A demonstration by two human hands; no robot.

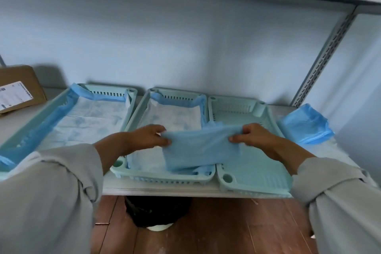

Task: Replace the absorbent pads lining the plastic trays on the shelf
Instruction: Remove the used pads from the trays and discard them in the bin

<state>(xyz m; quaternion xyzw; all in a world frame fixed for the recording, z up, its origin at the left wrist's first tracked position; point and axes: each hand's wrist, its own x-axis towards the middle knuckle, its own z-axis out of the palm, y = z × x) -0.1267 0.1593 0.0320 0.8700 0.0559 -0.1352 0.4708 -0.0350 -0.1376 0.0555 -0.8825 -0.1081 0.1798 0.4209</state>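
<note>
Three pale green plastic trays sit side by side on the shelf (156,188): the left tray (132,97) and the middle tray (165,179) are lined with white pads edged in blue, while the right tray (237,109) shows a bare slotted floor at its back. Both hands hold a folded blue pad (198,150) above the seam between the middle and right trays. The left hand (148,136) pinches its left edge, fingers curled over the top and thumb beneath; the right hand (253,136) pinches the right edge the same way.

To do this step well, the person would likely carry the pad fully over the right tray, open it out with the blue backing facing down, and press the corners into the tray walls so the edges stand up as they do in the neighbouring trays.

Another folded blue pad (305,123) lies on the shelf just beside the right tray. Whether the held pad is fresh or used cannot be told. The right sleeve covers the right tray's near corner, the left sleeve hides the left tray's front, and a cardboard box (18,88) is cut off at the left edge. A dark bin (156,210) under the shelf is only partly visible.
</note>
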